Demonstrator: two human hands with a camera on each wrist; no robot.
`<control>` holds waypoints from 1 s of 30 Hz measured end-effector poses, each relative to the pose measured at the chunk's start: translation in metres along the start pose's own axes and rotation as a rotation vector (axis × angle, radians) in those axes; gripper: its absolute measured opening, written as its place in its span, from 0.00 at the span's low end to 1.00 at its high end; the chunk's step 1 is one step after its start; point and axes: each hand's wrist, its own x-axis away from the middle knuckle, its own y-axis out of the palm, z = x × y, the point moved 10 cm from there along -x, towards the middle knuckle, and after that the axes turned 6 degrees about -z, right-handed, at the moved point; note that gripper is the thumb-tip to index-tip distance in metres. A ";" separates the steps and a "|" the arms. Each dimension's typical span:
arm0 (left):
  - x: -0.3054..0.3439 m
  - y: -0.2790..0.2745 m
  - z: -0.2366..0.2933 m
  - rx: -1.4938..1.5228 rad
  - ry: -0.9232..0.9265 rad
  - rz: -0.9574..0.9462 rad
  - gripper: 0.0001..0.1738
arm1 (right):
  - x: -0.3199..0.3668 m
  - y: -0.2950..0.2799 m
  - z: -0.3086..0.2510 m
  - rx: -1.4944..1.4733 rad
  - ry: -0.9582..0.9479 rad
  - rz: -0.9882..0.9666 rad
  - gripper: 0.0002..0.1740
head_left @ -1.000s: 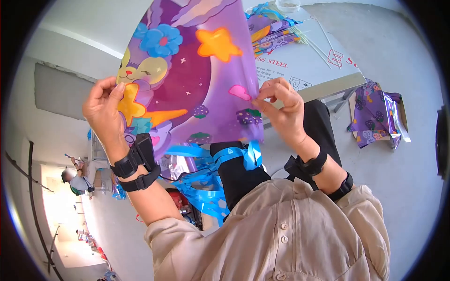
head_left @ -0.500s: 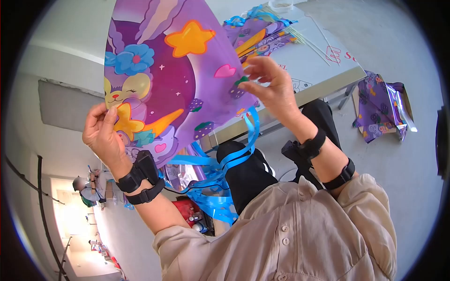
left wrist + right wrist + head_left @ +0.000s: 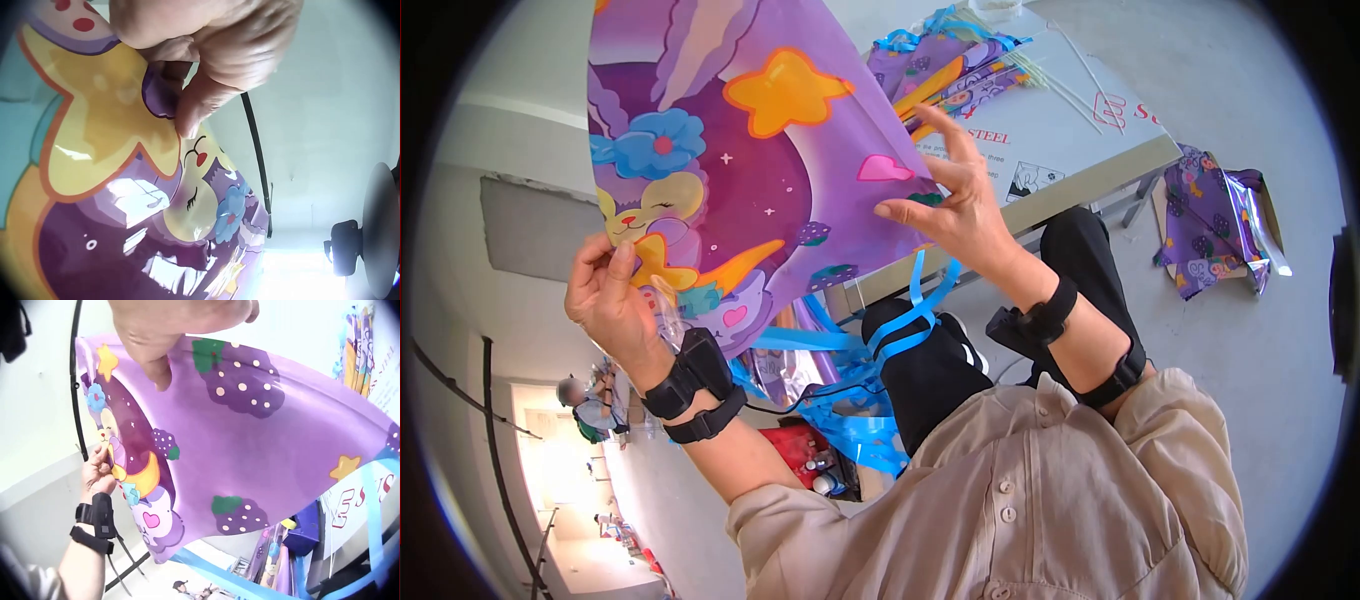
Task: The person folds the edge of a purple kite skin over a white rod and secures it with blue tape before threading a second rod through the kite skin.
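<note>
A purple kite printed with a rabbit, stars and berries is spread out in front of me. My left hand pinches its left edge between thumb and fingers, beside a printed yellow star. At the opposite edge is my right hand, its index finger straight and its thumb apart from the fingers. That thumb lies over the printed face near the kite's border in the right wrist view. Blue ribbon trails from the lower corner across my leg. The kite's top runs out of the head view.
A board with printed lettering carries folded purple kites, thin pale rods and a clear bowl. An opened box with purple sheets sits on the floor at right. Blue ribbons pile by my leg. Another person is far left.
The kite has shifted left and tilted, with the left hand still pinching it. My right hand has loosened its pinch on the right edge and spread its fingers.
</note>
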 end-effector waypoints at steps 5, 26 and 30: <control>-0.007 -0.013 0.004 0.008 -0.058 0.121 0.07 | 0.026 0.059 0.042 -0.929 0.455 -0.659 0.12; -0.122 0.071 0.077 -0.546 0.058 -0.331 0.09 | -0.151 -0.115 0.003 -0.618 -0.029 -0.383 0.14; -0.139 0.079 0.126 -0.721 0.645 -0.171 0.08 | -0.198 -0.142 -0.031 -0.275 -0.074 -0.457 0.14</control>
